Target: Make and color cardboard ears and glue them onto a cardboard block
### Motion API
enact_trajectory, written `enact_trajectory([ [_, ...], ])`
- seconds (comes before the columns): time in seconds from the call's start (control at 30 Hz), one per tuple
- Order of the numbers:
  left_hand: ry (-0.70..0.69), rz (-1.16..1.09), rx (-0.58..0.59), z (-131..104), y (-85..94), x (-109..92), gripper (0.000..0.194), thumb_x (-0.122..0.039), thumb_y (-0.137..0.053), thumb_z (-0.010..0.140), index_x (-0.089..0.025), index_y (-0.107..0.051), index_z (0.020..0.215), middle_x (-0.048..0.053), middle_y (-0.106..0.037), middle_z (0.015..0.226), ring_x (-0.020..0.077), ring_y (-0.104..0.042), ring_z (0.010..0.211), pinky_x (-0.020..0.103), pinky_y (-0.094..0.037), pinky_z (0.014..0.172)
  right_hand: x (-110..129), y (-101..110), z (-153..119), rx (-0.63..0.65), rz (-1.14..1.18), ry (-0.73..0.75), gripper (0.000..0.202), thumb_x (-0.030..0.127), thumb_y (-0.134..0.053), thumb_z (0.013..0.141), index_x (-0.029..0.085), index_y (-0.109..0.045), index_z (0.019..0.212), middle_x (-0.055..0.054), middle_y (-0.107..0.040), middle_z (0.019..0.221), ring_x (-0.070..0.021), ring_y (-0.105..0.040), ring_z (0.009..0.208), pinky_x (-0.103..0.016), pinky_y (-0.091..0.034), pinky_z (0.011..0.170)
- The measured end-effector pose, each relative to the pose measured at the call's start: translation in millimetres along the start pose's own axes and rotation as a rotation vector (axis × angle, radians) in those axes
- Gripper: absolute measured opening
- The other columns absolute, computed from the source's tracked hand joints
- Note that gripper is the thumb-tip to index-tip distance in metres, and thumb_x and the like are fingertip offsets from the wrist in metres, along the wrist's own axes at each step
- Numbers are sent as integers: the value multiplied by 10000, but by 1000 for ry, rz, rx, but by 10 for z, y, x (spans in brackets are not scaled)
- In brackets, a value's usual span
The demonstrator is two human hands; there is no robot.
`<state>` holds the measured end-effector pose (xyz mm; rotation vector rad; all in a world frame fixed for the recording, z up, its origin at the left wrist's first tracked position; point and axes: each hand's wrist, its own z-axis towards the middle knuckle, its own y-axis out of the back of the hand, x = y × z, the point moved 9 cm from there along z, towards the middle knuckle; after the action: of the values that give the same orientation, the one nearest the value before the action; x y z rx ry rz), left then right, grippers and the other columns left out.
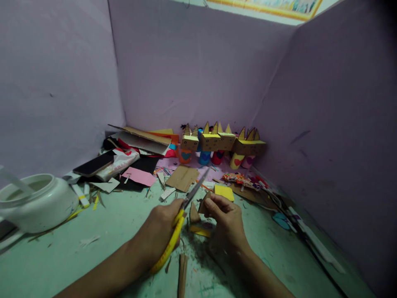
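My left hand (161,227) is closed round the yellow handles of a pair of scissors (176,231), whose blades point up and away and look closed. Close to the blades, my right hand (228,219) pinches a small piece of brown cardboard (203,203). Below that piece, a pointed cardboard cutout (194,213) stands by a small yellow-edged block (200,230), partly hidden by my right hand. A rolled brown cardboard strip (182,273) lies nearer to me on the green table.
Several cardboard figures with pointed ears (211,142) line the back wall. A white pot (40,203) stands at the left, near a phone (94,162) and stacked cardboard (144,138). Flat cardboard (182,178), a yellow pad (223,192) and scraps lie ahead; a dark cable (313,244) runs along the right.
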<state>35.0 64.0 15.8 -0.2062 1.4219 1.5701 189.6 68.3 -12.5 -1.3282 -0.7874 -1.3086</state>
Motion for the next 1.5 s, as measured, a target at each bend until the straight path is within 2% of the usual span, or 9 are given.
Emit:
enact_trajectory([
  [0.17, 196, 30, -161, 104, 334, 155, 242, -289, -448, 787, -142, -574, 933, -17, -583, 565, 127, -518, 470, 216, -400, 471, -105, -62, -16, 46, 61, -74, 231, 317, -748, 584, 168, -691, 751, 10, -618, 580, -118, -532, 492, -238, -469, 478],
  [0.3, 239, -14, -209, 123, 407, 192, 272, -281, -465, 757, -131, -575, 956, -20, -591, 577, 125, -509, 471, 216, -398, 467, -151, -89, -24, 94, 81, -87, 242, 285, -735, 611, 185, -699, 829, 16, -639, 613, -120, -555, 520, -233, -479, 504],
  [0.47, 192, -81, -243, 140, 410, 160, 279, -268, -527, 709, -135, -590, 945, -14, -600, 653, 132, -552, 564, 221, -428, 534, -175, -141, -37, 161, 59, -87, 276, 267, -730, 630, 177, -705, 889, 2, -669, 666, -119, -557, 535, -242, -470, 521],
  [0.7, 238, -409, -177, 146, 174, 199, 352, -226, -585, 673, -130, -528, 1007, -17, -590, 664, 123, -555, 569, 217, -431, 525, -253, -340, -129, 273, -84, -192, 409, 183, -777, 526, 160, -699, 927, -23, -688, 673, -154, -615, 598, -260, -468, 546],
  [0.9, 242, -334, -133, 213, 230, 424, 292, -157, -548, 641, -131, -555, 932, -48, -532, 605, 95, -482, 515, 198, -387, 484, -57, -46, 11, 136, -587, 57, 258, 339, -609, 742, 155, -690, 903, -72, -702, 748, -187, -606, 610, -304, -443, 559],
  [1.03, 279, -219, -108, 236, 276, 538, 252, -145, -542, 621, -127, -583, 869, -40, -537, 602, 109, -491, 533, 209, -379, 490, -47, -74, -30, 180, -1002, 109, 261, 315, -693, 650, 190, -705, 879, -83, -697, 779, -188, -565, 565, -303, -377, 543],
  [1.17, 276, -166, -145, 221, 288, 465, 232, -168, -539, 651, -123, -585, 873, -34, -535, 587, 116, -493, 524, 211, -376, 473, -55, -174, -78, 185, -1178, 155, 256, 351, -734, 598, 196, -703, 800, -86, -646, 769, -202, -548, 616, -284, -310, 531],
  [1.33, 314, -281, -171, 166, 252, 449, 256, -245, -525, 713, -140, -531, 947, -43, -524, 602, 94, -462, 416, 206, -363, 392, -277, -77, -16, 157, -839, -47, 128, 231, -713, 571, 193, -603, 625, -5, -563, 621, -149, -482, 567, -250, -292, 519],
  [1.5, 280, -423, -161, 136, 228, 366, 306, -289, -592, 713, -156, -494, 971, -65, -504, 596, 63, -428, 390, 192, -354, 398, -424, -184, -60, 272, -326, -276, 281, 405, -687, 602, 166, -541, 619, 29, -516, 527, -94, -431, 441, -218, -327, 429],
])
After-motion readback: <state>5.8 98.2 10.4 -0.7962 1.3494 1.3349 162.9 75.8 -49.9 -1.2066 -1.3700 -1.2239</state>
